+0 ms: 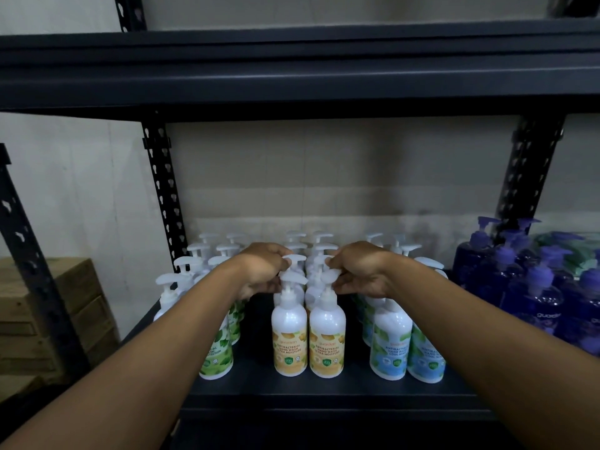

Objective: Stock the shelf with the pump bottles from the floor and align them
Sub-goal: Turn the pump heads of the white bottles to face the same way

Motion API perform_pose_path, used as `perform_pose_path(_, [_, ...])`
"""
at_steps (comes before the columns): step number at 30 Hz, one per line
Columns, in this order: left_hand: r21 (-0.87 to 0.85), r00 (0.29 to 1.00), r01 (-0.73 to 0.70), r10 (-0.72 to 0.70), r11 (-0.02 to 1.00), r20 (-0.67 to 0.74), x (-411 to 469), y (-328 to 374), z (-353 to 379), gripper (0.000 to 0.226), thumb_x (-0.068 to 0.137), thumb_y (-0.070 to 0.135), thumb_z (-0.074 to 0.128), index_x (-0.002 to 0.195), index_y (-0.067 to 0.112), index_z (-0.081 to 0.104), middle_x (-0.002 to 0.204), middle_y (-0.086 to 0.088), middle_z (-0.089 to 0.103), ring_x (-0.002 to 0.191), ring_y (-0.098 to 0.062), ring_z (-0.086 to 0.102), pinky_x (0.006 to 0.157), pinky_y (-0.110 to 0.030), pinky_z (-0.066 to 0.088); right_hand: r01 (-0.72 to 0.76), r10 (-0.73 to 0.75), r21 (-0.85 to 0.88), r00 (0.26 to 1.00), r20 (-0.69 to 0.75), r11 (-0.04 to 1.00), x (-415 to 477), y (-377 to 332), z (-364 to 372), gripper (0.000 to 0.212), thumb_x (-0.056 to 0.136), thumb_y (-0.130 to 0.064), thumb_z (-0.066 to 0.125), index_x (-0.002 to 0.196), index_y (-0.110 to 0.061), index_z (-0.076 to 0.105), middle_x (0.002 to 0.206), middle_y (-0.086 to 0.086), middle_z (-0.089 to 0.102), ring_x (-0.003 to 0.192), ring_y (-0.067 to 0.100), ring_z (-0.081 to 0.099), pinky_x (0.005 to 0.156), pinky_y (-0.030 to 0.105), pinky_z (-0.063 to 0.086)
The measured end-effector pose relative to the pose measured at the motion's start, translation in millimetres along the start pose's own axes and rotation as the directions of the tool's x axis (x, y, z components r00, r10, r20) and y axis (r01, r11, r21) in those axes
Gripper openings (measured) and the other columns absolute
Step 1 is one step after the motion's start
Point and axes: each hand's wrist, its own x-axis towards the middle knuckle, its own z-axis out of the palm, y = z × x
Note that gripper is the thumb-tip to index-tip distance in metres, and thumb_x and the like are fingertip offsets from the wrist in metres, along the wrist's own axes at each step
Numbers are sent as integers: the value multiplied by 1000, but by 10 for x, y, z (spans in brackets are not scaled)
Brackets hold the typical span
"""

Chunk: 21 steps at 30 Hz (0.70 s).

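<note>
Pump bottles (290, 332) with white bodies are stood in paired rows running front to back on the dark shelf (324, 389). Yellow-labelled bottles fill the middle pair of rows, green-labelled ones (217, 355) the left pair, and blue-labelled ones (389, 345) the right pair. The left hand (263, 269) is reached over the middle rows, and its fingers are curled around the pump heads of the left yellow row, just behind the front bottle. The right hand (360, 271) is placed likewise on the pump heads of the right yellow row (327, 336), with the fingertips pinched onto a white nozzle. Each grip is thus closed on pump tops. Dark blue pump bottles (532, 287) are grouped at the right end of the same shelf. Cardboard boxes (48, 306) are stacked beyond the left upright (162, 190).
</note>
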Motion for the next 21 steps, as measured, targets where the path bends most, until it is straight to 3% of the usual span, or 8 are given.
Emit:
perform_pose_path(3, [-4, 1000, 5, -4, 1000, 20, -9, 16, -4, 21, 102, 5, 52, 118, 11, 64, 105, -12, 71, 89, -24, 69, 77, -36, 59, -7, 7, 20, 1000, 12, 1000, 13, 12, -15, 17, 101, -4, 52, 114, 0, 61, 127, 25, 62, 100, 32, 60, 94, 45, 56])
perform_pose_path(7, [-3, 1000, 18, -18, 1000, 12, 12, -2, -24, 21, 101, 5, 54, 119, 11, 63, 113, -16, 71, 104, -34, 70, 91, -44, 59, -22, 21, 59, 999, 24, 998, 40, 0, -38, 25, 100, -5, 50, 122, 3, 59, 121, 27, 62, 97, 35, 59, 97, 49, 54])
perform_pose_path(9, [-17, 1000, 28, -28, 999, -4, 22, -1, -36, 19, 100, 9, 56, 117, 12, 63, 114, -18, 68, 102, -35, 68, 90, -44, 59, -36, 33, 111, 999, 33, 993, 33, -6, -44, 25, 100, -10, 46, 119, 1, 59, 106, 24, 57, 91, 35, 54, 94, 50, 56])
perform_pose_path(11, [-35, 999, 34, -35, 999, -10, 28, -2, -51, 17, 100, 14, 56, 116, 12, 62, 107, -15, 62, 96, -32, 63, 89, -42, 58, -51, 45, 160, 998, 44, 986, 15, -20, -44, 19, 100, -16, 42, 110, -7, 56, 101, 20, 51, 88, 34, 50, 81, 46, 58])
perform_pose_path(13, [-46, 999, 38, -38, 998, -6, 50, -19, -64, 22, 99, 17, 59, 120, 11, 61, 108, -13, 62, 97, -32, 64, 90, -41, 58, -56, 49, 158, 998, 47, 986, 6, -19, -54, 20, 100, -18, 41, 109, -6, 54, 104, 21, 54, 88, 35, 51, 75, 43, 59])
perform_pose_path(15, [-32, 1000, 28, -28, 999, -13, 59, -38, -70, 20, 97, 14, 61, 117, 12, 63, 115, -16, 66, 106, -34, 68, 89, -41, 59, -52, 49, 120, 998, 25, 991, 28, -8, -71, 28, 100, -16, 46, 119, 3, 57, 121, 27, 61, 94, 39, 59, 84, 47, 59])
perform_pose_path(17, [-37, 1000, 19, -20, 999, -19, 60, -53, -73, 16, 97, 10, 62, 112, 12, 64, 117, -17, 68, 112, -34, 68, 88, -40, 59, -44, 44, 91, 999, 4, 995, 19, -13, -62, 29, 102, -13, 48, 125, 3, 55, 135, 29, 55, 104, 40, 63, 88, 48, 57])
perform_pose_path(21, [-51, 1000, 18, -18, 999, -9, 67, -65, -89, 14, 95, 6, 63, 108, 13, 64, 115, -15, 70, 107, -31, 69, 85, -37, 59, -32, 32, 69, 999, 6, 997, 13, -13, -45, 30, 102, -5, 44, 130, 3, 53, 132, 27, 57, 99, 38, 61, 91, 48, 55])
